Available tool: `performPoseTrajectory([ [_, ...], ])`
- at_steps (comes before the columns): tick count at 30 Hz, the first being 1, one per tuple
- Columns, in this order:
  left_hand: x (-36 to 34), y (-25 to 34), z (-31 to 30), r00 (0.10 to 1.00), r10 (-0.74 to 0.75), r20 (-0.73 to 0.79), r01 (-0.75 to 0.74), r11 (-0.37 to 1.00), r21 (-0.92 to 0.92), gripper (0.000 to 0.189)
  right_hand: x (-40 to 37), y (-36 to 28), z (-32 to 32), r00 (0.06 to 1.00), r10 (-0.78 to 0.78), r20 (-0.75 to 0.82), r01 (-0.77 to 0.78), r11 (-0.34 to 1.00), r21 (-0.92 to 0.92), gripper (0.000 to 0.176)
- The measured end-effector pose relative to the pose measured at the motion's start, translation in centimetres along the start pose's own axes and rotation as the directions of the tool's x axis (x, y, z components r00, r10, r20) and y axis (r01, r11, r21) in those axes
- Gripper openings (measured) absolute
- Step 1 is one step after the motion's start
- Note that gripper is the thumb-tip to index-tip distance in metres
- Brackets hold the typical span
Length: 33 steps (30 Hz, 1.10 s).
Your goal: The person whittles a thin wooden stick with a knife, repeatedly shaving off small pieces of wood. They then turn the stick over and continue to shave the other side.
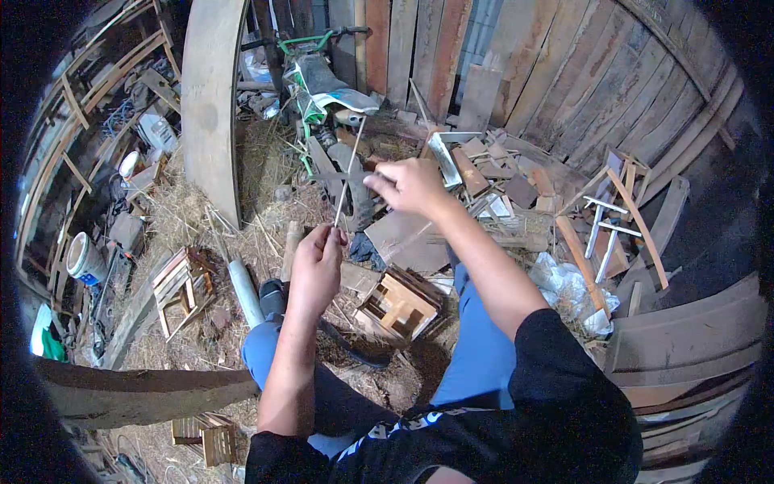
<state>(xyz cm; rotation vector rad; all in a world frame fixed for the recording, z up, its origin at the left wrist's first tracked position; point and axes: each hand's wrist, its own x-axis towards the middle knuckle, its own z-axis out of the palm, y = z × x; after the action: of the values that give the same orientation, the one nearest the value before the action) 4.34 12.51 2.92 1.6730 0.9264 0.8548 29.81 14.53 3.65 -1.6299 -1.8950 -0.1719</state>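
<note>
My left hand [317, 266] is closed round the lower end of a thin pale wooden stick [347, 189], which points up and slightly right. My right hand [411, 187] is closed on a knife [329, 176], whose dark flat blade reaches left across the middle of the stick. The handle is hidden in my fingers. Below my hands, a small wooden crate [401, 305] sits on the straw-covered ground between my legs.
A green and white dirt bike [322, 85] leans by the plank wall [556, 64]. Scrap boards [516, 173] lie piled at right, near a white plastic bag [568, 286]. A tall curved panel [211, 105], a slatted crate [187, 290] and a white bucket [83, 256] are at left.
</note>
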Motion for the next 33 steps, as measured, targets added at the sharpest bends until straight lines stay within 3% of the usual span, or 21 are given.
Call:
performPoseTrajectory([
  [2, 0.4, 0.0, 0.0, 1.000, -0.020, 0.020, 0.021, 0.998, -0.066, 0.023, -1.1, -1.2, 0.4, 0.993, -0.116, -0.010, 0.116, 0.993, 0.017, 0.048],
  [4, 0.3, 0.9, 0.0, 0.999, -0.040, 0.024, 0.041, 0.999, -0.017, 0.023, -0.9, -1.6, -0.3, 0.976, -0.202, -0.075, 0.201, 0.979, -0.022, 0.046],
  [5, 0.1, 1.0, 0.1, 0.997, -0.063, 0.034, 0.062, 0.998, 0.009, 0.023, 0.0, 0.0, -0.2, 0.999, -0.017, -0.037, 0.015, 0.999, -0.038, 0.048],
  [8, 0.1, 1.0, 0.5, 0.995, -0.073, 0.065, 0.075, 0.997, -0.029, 0.022, 0.1, 1.3, -0.4, 0.995, 0.095, 0.043, -0.097, 0.994, 0.048, 0.050],
  [11, 0.7, 1.2, 0.7, 0.993, -0.086, 0.076, 0.093, 0.991, -0.100, 0.022, -1.0, -0.1, -0.3, 0.993, -0.113, -0.019, 0.114, 0.993, 0.021, 0.054],
  [13, 0.5, 1.3, 0.8, 0.989, -0.111, 0.094, 0.124, 0.983, -0.137, 0.022, 0.3, 2.2, -1.1, 0.982, 0.185, 0.045, -0.188, 0.980, 0.067, 0.052],
  [15, 0.5, 1.1, 1.1, 0.984, -0.137, 0.115, 0.151, 0.981, -0.120, 0.023, 0.5, 5.3, -0.9, 0.958, 0.286, -0.019, -0.285, 0.957, 0.048, 0.053],
  [17, 0.5, 0.3, 1.8, 0.995, -0.065, 0.079, 0.078, 0.979, -0.187, 0.024, -0.7, 3.8, -0.8, 0.990, 0.141, 0.025, -0.143, 0.984, 0.107, 0.053],
  [19, 0.4, 1.1, 1.6, 0.986, -0.103, 0.130, 0.130, 0.967, -0.217, 0.024, -1.5, 1.4, -1.1, 0.996, -0.074, -0.060, 0.080, 0.990, 0.115, 0.045],
  [21, 0.5, 1.5, 1.4, 0.968, -0.167, 0.187, 0.221, 0.922, -0.318, 0.023, -0.9, 2.0, -1.2, 0.997, -0.081, -0.005, 0.082, 0.994, 0.074, 0.043],
  [24, 1.0, 1.6, 1.9, 0.963, -0.192, 0.189, 0.245, 0.914, -0.322, 0.023, -1.0, 1.3, -0.8, 1.000, 0.015, 0.018, -0.018, 0.991, 0.131, 0.045],
  [25, 1.0, 1.5, 2.0, 0.960, -0.198, 0.198, 0.254, 0.912, -0.321, 0.023, -1.2, 0.8, -0.4, 0.996, -0.084, 0.018, 0.084, 0.996, 0.029, 0.046],
  [27, 1.0, 1.4, 1.7, 0.954, -0.214, 0.212, 0.273, 0.912, -0.308, 0.023, -1.7, -0.2, -0.2, 0.979, -0.203, 0.007, 0.203, 0.978, 0.051, 0.047],
  [29, 1.4, 1.6, 1.5, 0.963, -0.202, 0.179, 0.252, 0.910, -0.329, 0.024, -1.1, 0.5, -1.5, 0.978, -0.210, 0.006, 0.210, 0.978, -0.006, 0.047],
  [31, 1.2, 1.5, 1.3, 0.958, -0.220, 0.182, 0.272, 0.895, -0.353, 0.024, -0.4, 2.6, 0.1, 0.999, -0.016, -0.046, 0.017, 1.000, 0.007, 0.046],
  [33, 1.4, 1.5, 1.0, 0.946, -0.243, 0.213, 0.309, 0.872, -0.380, 0.024, -0.6, 2.4, 0.1, 0.996, -0.047, -0.079, 0.049, 0.999, 0.021, 0.047],
])
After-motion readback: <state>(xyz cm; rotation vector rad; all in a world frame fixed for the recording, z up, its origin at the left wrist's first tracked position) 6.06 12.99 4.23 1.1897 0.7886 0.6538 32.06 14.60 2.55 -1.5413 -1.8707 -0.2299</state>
